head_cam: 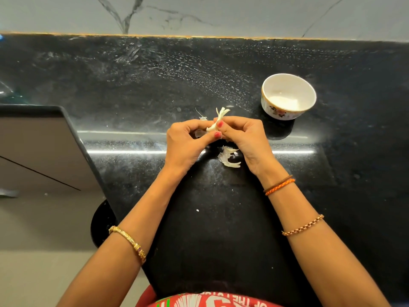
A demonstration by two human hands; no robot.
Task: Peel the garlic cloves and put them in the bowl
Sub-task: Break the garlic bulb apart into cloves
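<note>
left hand (183, 142): fingers curled in, pinching the garlic clove (215, 124)
right hand (245, 138): curled too, pinching the same clove, held above the counter (132, 85)
bowl (288, 96): sits well off to the right
peels (228, 157): lying under the hands

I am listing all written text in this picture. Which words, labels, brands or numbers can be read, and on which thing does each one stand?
"OF THE": on the red shirt at the bottom edge, white letters seen upside down; the letters after them are cut off and cannot be read.
Large white shapes beside those words on the shirt: cut by the edge, not readable.
Bowl: only a flower pattern, no text.
Counter, bangle: no text.
</note>
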